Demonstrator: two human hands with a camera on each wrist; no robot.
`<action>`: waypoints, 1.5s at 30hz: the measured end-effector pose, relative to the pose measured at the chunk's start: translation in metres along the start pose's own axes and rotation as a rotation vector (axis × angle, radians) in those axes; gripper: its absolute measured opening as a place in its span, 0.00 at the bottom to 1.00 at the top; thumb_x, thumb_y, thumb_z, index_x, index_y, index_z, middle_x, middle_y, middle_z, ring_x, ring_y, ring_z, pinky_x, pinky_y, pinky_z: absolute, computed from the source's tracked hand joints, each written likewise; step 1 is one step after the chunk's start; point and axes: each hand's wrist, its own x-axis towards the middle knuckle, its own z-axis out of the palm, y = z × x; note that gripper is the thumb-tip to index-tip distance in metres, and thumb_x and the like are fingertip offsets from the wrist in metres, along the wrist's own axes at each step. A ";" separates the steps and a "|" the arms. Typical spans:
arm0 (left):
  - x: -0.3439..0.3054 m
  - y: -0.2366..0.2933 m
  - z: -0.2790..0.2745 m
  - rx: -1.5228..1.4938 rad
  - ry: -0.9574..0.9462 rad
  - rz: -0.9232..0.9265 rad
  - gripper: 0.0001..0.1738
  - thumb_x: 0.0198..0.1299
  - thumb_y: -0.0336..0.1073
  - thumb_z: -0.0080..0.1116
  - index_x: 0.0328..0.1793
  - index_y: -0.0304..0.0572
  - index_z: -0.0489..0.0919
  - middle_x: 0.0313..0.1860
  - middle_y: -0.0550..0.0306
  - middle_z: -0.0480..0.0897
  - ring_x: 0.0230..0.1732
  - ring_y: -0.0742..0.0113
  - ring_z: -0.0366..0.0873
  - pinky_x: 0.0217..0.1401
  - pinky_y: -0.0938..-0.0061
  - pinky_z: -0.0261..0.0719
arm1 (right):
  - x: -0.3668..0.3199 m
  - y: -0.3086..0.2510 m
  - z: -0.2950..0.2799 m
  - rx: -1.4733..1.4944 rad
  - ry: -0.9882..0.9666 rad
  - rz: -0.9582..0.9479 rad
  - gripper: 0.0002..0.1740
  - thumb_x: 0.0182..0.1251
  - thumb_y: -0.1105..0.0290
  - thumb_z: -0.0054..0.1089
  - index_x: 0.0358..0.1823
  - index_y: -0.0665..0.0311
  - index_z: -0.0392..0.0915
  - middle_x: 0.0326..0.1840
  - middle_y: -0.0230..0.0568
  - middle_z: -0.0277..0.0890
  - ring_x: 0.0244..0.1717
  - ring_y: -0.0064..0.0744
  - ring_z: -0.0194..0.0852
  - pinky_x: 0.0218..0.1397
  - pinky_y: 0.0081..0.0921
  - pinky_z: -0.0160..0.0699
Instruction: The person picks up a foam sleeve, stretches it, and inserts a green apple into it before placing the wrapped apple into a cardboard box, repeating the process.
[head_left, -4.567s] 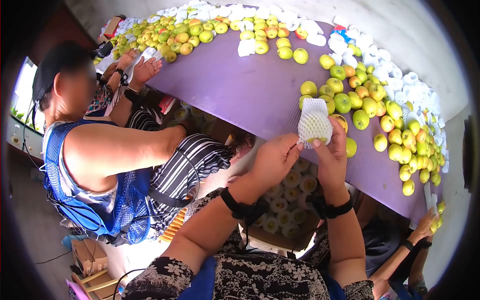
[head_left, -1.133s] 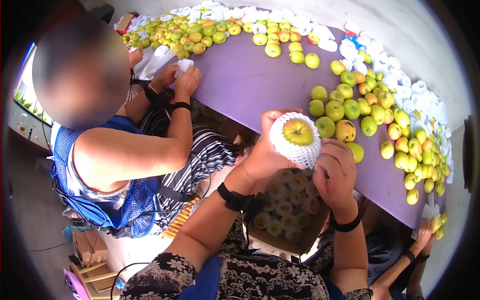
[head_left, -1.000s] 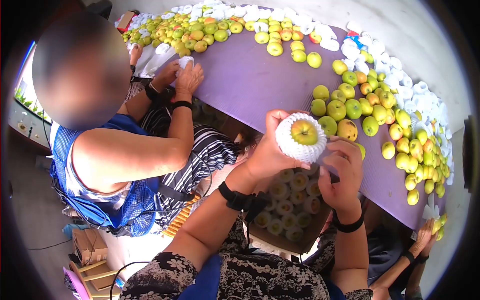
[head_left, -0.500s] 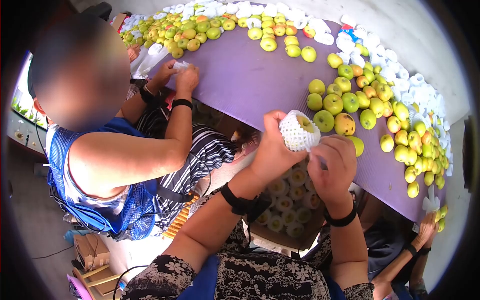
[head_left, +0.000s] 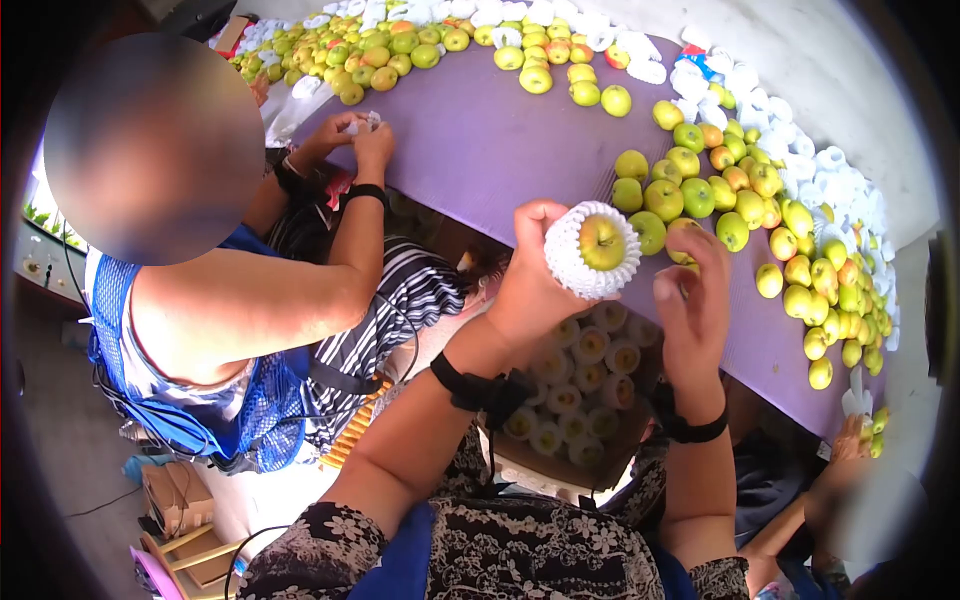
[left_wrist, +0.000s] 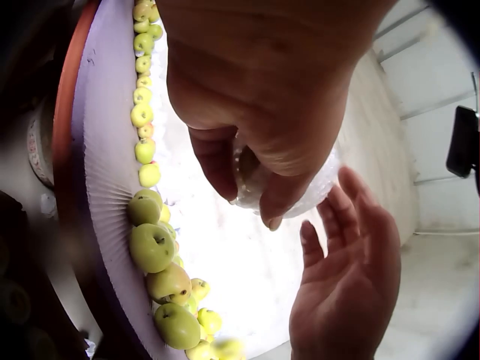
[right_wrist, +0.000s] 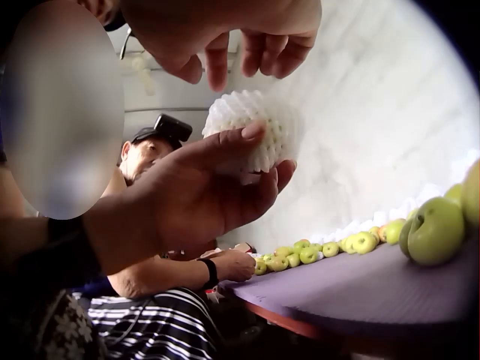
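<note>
In the head view my left hand grips a yellow-green apple wrapped in a white foam net sleeve. The apple's bare end faces up out of the sleeve. My right hand is raised just to the right of it, apart from the fruit, fingers loosely bent and holding nothing. The right wrist view shows the ribbed foam sleeve between thumb and fingers of the left hand, with the right hand above it. In the left wrist view the apple is mostly hidden behind the left hand.
Loose apples lie on the purple-covered table, with white foam sleeves heaped behind them. Below the table edge is a box of wrapped apples. A person sits close on the left; another person's hand is at far right.
Earlier my hands held a foam sleeve near the table edge; then the left hand held the sleeved apple while the right fingers touched the sleeve. Now the right hand has drawn away rightward.
</note>
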 end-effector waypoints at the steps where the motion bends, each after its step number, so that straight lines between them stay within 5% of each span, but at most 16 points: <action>1: -0.001 0.000 -0.002 -0.001 -0.023 0.022 0.54 0.35 0.39 0.87 0.60 0.45 0.54 0.51 0.55 0.73 0.52 0.67 0.78 0.56 0.72 0.78 | 0.000 0.000 -0.001 0.214 -0.089 0.214 0.25 0.67 0.64 0.59 0.64 0.63 0.70 0.59 0.42 0.71 0.56 0.35 0.73 0.49 0.30 0.78; 3: -0.006 0.003 -0.003 0.083 -0.005 0.103 0.50 0.35 0.34 0.86 0.58 0.39 0.57 0.47 0.52 0.75 0.49 0.62 0.80 0.51 0.69 0.80 | -0.005 0.004 -0.003 0.642 -0.241 0.672 0.28 0.72 0.59 0.54 0.69 0.65 0.63 0.61 0.41 0.71 0.57 0.31 0.74 0.50 0.28 0.79; 4: -0.009 -0.001 -0.002 0.124 -0.021 0.113 0.51 0.34 0.35 0.86 0.58 0.39 0.57 0.47 0.50 0.76 0.49 0.59 0.80 0.51 0.68 0.80 | -0.011 0.008 0.000 0.816 -0.298 0.742 0.29 0.75 0.57 0.51 0.69 0.68 0.62 0.62 0.41 0.71 0.56 0.30 0.75 0.51 0.30 0.80; 9: -0.015 -0.011 0.000 -0.018 -0.249 0.054 0.57 0.32 0.36 0.85 0.66 0.42 0.55 0.56 0.42 0.76 0.61 0.53 0.75 0.62 0.62 0.75 | -0.023 0.002 0.009 0.839 -0.223 0.765 0.27 0.74 0.61 0.54 0.68 0.68 0.64 0.58 0.40 0.74 0.52 0.31 0.77 0.52 0.31 0.81; 12: -0.002 0.007 -0.032 -0.220 -0.474 -0.059 0.58 0.30 0.33 0.85 0.70 0.41 0.60 0.67 0.50 0.69 0.71 0.56 0.65 0.73 0.62 0.65 | -0.025 0.000 0.014 0.663 -0.204 0.746 0.26 0.72 0.63 0.56 0.67 0.68 0.65 0.57 0.39 0.74 0.53 0.30 0.77 0.54 0.28 0.79; 15: 0.005 0.017 -0.039 -0.095 -0.514 0.258 0.53 0.27 0.37 0.86 0.66 0.41 0.71 0.67 0.51 0.71 0.72 0.53 0.64 0.76 0.61 0.59 | -0.031 0.003 0.017 0.559 -0.261 0.705 0.26 0.71 0.66 0.57 0.66 0.68 0.65 0.58 0.39 0.74 0.55 0.28 0.76 0.57 0.26 0.76; 16: 0.000 0.009 -0.030 -0.142 -0.528 0.236 0.47 0.28 0.38 0.85 0.62 0.40 0.76 0.66 0.52 0.73 0.73 0.52 0.64 0.75 0.62 0.60 | -0.032 -0.003 0.021 0.620 -0.262 0.692 0.26 0.70 0.67 0.57 0.67 0.68 0.65 0.58 0.38 0.74 0.56 0.28 0.75 0.57 0.25 0.75; 19: -0.003 0.006 -0.033 -0.164 -0.596 0.135 0.54 0.28 0.37 0.84 0.68 0.41 0.72 0.69 0.51 0.71 0.75 0.55 0.62 0.74 0.63 0.60 | -0.038 -0.005 0.026 0.721 -0.260 0.711 0.27 0.69 0.66 0.57 0.67 0.69 0.65 0.59 0.39 0.73 0.59 0.29 0.74 0.61 0.27 0.73; 23: -0.008 0.019 -0.046 -0.306 -0.441 0.007 0.47 0.50 0.53 0.72 0.72 0.39 0.66 0.71 0.51 0.69 0.75 0.56 0.62 0.72 0.63 0.62 | -0.067 0.023 0.034 0.942 -0.343 0.738 0.29 0.68 0.63 0.56 0.67 0.69 0.65 0.63 0.41 0.72 0.62 0.33 0.73 0.65 0.32 0.71; 25: -0.002 0.019 -0.055 -0.471 -0.302 -0.097 0.45 0.61 0.63 0.60 0.74 0.39 0.64 0.72 0.50 0.68 0.75 0.56 0.62 0.72 0.63 0.61 | -0.101 0.055 0.041 0.927 -0.292 0.956 0.30 0.68 0.61 0.55 0.67 0.69 0.65 0.64 0.43 0.72 0.64 0.35 0.73 0.67 0.34 0.70; 26: 0.001 0.014 -0.058 -0.345 -0.222 -0.011 0.43 0.69 0.69 0.41 0.73 0.39 0.65 0.70 0.47 0.70 0.74 0.57 0.63 0.72 0.62 0.60 | -0.124 0.074 0.043 0.948 -0.276 1.074 0.30 0.68 0.61 0.55 0.67 0.68 0.65 0.64 0.42 0.72 0.63 0.35 0.73 0.66 0.34 0.71; 28: 0.001 0.016 -0.067 -0.406 -0.152 -0.055 0.39 0.71 0.64 0.43 0.70 0.36 0.67 0.65 0.48 0.73 0.70 0.59 0.65 0.72 0.67 0.60 | -0.196 0.143 0.049 0.812 -0.198 1.307 0.29 0.68 0.59 0.56 0.67 0.66 0.67 0.63 0.42 0.73 0.60 0.35 0.75 0.64 0.34 0.74; 30: -0.001 0.008 -0.066 -0.421 -0.082 -0.087 0.36 0.72 0.61 0.45 0.67 0.33 0.70 0.60 0.48 0.77 0.66 0.62 0.69 0.70 0.69 0.62 | -0.243 0.173 0.055 0.562 -0.371 1.453 0.31 0.67 0.58 0.58 0.67 0.66 0.66 0.61 0.42 0.73 0.57 0.36 0.77 0.57 0.34 0.79; 36: -0.001 0.000 -0.064 -0.318 -0.141 -0.187 0.32 0.73 0.57 0.46 0.70 0.39 0.67 0.62 0.50 0.75 0.68 0.63 0.69 0.68 0.65 0.64 | -0.297 0.194 0.099 0.291 -0.448 1.515 0.30 0.62 0.62 0.65 0.63 0.67 0.70 0.56 0.46 0.75 0.52 0.38 0.78 0.48 0.33 0.83; 42: 0.004 -0.005 -0.071 -0.330 -0.143 -0.252 0.28 0.71 0.49 0.53 0.70 0.39 0.67 0.61 0.52 0.76 0.62 0.68 0.70 0.68 0.71 0.64 | -0.292 0.179 0.124 0.122 -0.420 1.345 0.39 0.61 0.61 0.63 0.71 0.69 0.62 0.63 0.54 0.70 0.57 0.50 0.76 0.55 0.36 0.80; 45: 0.005 -0.003 -0.073 -0.365 -0.094 -0.292 0.31 0.64 0.45 0.64 0.66 0.32 0.69 0.56 0.48 0.77 0.57 0.65 0.75 0.56 0.73 0.76 | -0.314 0.206 0.127 -0.272 -0.672 1.099 0.39 0.63 0.58 0.60 0.73 0.67 0.60 0.66 0.59 0.68 0.61 0.53 0.73 0.59 0.40 0.76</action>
